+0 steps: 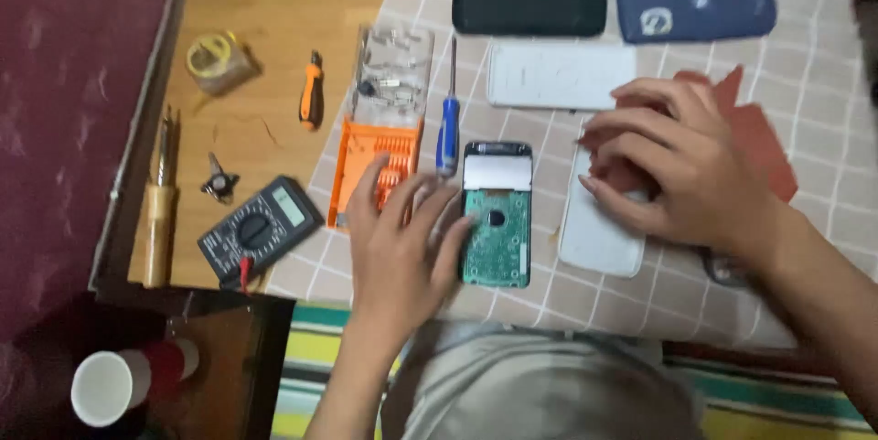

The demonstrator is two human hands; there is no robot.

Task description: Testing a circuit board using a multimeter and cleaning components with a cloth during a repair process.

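Left hand (pixel 402 239) spread flat, fingertips touching the green circuit board (pixel 497 228), right hand (pixel 672 170) loosely open on white cover (pixel 599 230); board looks light, stiff, fragile—grip by edges.

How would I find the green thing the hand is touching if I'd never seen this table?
Start at the checked cloth on the table. Near its front edge the left hand rests against a flat board. It is the only green thing there, with a silvery top and a dark hole, between the orange case and a white cover.
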